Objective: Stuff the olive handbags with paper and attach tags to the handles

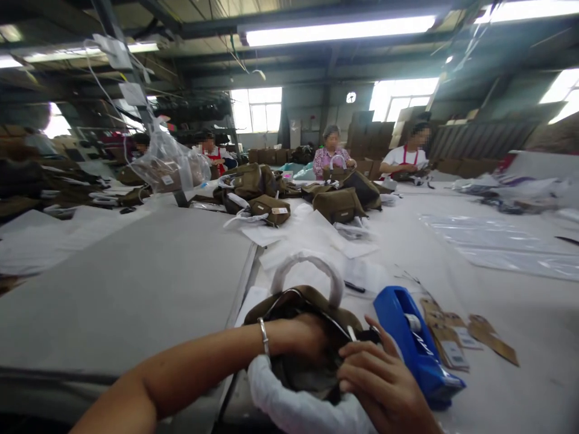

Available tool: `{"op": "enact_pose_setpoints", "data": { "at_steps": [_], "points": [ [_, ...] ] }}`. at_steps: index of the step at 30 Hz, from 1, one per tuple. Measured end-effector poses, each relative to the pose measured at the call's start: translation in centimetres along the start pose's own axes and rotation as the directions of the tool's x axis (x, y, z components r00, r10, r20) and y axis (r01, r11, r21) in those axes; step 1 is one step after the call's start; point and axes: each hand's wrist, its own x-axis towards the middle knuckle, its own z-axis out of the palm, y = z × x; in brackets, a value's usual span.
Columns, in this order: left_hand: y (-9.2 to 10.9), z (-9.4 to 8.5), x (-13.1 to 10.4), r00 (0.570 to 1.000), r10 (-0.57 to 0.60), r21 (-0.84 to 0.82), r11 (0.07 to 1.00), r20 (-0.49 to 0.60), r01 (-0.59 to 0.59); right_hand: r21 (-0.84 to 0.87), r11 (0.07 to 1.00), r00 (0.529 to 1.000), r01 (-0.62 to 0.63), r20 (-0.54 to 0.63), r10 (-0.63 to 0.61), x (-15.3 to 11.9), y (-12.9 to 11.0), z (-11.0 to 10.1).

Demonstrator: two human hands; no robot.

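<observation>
An olive-brown bag (312, 296) lies unzipped at the table's near edge, its two handles wrapped in white paper, one arched behind and one in front. My left hand (310, 339), with a silver bangle at the wrist, reaches inside the bag; its fingers are hidden in the dark opening. At the right rim of the opening, my right hand (377, 371) has its fingers bent around the zipped edge, gripping it. A blue tape dispenser (414, 343) stands just right of that hand.
Brown tags (452, 331) lie right of the dispenser, and a black pen (354, 287) is behind the bag. More olive bags (339, 205) are piled farther back. Clear plastic sheets (502, 244) lie at the right. Several people sit across the table. A metal post (136, 90) rises at left.
</observation>
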Motion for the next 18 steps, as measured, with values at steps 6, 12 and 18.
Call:
{"op": "enact_pose_setpoints", "data": {
  "at_steps": [6, 12, 18],
  "points": [
    [0.0, -3.0, -1.9, 0.998, 0.039, -0.129, 0.991, -0.047, -0.044, -0.174, 0.778, 0.785, -0.604, -0.298, 0.543, -2.4, 1.0, -0.7],
    [2.1, -3.6, -1.2, 0.977, -0.056, -0.09, 0.995, -0.208, 0.038, 0.256, 0.495, 0.502, -0.83, -0.042, 0.864, -2.3, 1.5, 0.3],
    [2.6, -3.3, 1.2, 0.995, -0.075, -0.076, 0.995, -0.07, 0.069, 0.556, 0.39, 0.42, -0.734, -0.08, 0.904, -2.9, 1.4, 1.9]
  ]
}}
